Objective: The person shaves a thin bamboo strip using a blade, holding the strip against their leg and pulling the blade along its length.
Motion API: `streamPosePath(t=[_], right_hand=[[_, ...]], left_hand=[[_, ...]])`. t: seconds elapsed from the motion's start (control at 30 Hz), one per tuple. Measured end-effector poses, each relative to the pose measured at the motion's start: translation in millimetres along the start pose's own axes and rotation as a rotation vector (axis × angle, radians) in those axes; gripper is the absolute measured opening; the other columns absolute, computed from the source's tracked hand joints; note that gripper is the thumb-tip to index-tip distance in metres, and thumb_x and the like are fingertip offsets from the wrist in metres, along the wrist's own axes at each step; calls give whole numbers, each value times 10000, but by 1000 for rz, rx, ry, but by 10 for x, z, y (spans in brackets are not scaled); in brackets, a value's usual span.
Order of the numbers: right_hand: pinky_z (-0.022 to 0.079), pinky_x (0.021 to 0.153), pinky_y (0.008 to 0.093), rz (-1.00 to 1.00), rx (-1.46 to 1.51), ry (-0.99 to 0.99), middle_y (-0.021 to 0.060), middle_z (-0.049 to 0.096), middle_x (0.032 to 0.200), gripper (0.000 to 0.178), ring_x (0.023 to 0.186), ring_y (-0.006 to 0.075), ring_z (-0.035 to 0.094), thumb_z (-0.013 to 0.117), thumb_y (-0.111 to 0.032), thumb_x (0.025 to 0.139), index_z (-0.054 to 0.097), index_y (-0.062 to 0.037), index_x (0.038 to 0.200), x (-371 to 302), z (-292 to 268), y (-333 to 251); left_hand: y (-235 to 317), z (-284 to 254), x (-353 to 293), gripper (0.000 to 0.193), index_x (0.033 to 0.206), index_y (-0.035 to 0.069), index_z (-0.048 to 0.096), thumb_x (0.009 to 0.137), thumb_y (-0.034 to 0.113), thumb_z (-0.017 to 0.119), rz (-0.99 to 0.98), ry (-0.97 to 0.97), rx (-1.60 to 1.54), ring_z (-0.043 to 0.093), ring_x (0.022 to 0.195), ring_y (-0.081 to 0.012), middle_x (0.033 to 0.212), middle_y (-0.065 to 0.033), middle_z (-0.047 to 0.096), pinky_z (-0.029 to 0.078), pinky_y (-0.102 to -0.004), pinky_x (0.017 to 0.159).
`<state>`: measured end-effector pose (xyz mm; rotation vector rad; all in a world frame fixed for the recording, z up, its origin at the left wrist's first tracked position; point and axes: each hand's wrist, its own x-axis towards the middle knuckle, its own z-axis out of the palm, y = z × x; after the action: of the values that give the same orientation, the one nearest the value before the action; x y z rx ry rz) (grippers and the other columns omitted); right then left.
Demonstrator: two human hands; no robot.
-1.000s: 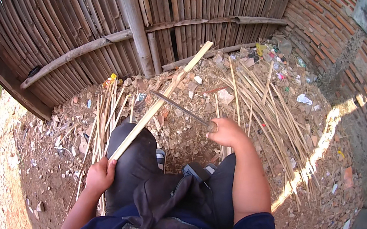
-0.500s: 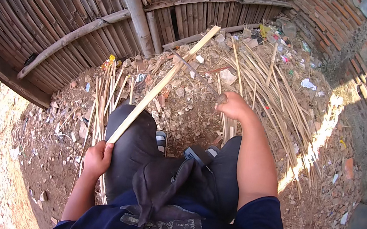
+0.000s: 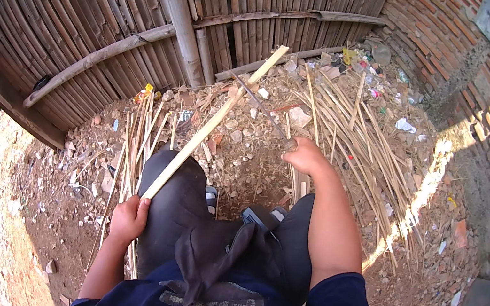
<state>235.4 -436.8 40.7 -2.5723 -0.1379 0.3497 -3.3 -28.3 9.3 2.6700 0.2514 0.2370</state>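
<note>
A long, pale bamboo strip (image 3: 207, 128) slants up and away across my left thigh. Its near end is gripped in my left hand (image 3: 130, 218), fingers wrapped round it beside the left knee. Closed on the round handle of a long, thin-bladed knife (image 3: 267, 115), my right hand (image 3: 305, 157) is above and beyond the right knee. The blade points to the far left, and its tip end crosses the strip in its far half. Whether the edge bites into the strip is too small to tell.
Several split strips (image 3: 374, 155) lie fanned on the rubble ground at the right. More strips (image 3: 139, 135) stand beside my left leg. A bamboo wall (image 3: 105, 19) closes the far side, and a brick wall (image 3: 440, 30) rises at the right. Litter and stones cover the dirt.
Both hands keep their grips. In the picture the strip's far end and the knife sit slightly lower, while the whole view has shifted a little too.
</note>
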Motion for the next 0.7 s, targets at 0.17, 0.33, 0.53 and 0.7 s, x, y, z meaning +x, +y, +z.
streamPosePath(t=[0.17,0.33,0.53,0.7], right_hand=[[505,1020,403,-72,-39,-170,239,652,1280,622,1195,375,627,692,-263,787,603,-47,1363,-124,24,-249],[529,957,420,-120,-49,-176,244,678,1209,601,1116,369,661,719,-255,781,622,-41,1333,-48,-60,-3],[519,983,414,20,44,-62,254,669,1225,594,1125,378,657,716,-247,794,614,-29,1336,-83,-84,-159],[515,998,431,-161,-122,-74,252,663,1242,594,1156,376,644,702,-263,784,626,-52,1334,-187,1,-262]], left_hand=[[-30,32,-27,438,728,28,513,1024,349,548,-10,15,-2,609,613,-471,618,-239,592,459,-554,578],[-12,19,-27,454,712,26,510,1021,357,554,-20,1,-14,601,597,-462,610,-230,584,455,-543,570],[-24,-5,-14,473,728,20,528,1026,387,537,-19,2,-20,604,617,-471,627,-237,591,461,-548,593],[1,-24,-9,487,737,16,531,1028,406,528,-42,-14,-13,614,637,-477,637,-246,599,468,-549,603]])
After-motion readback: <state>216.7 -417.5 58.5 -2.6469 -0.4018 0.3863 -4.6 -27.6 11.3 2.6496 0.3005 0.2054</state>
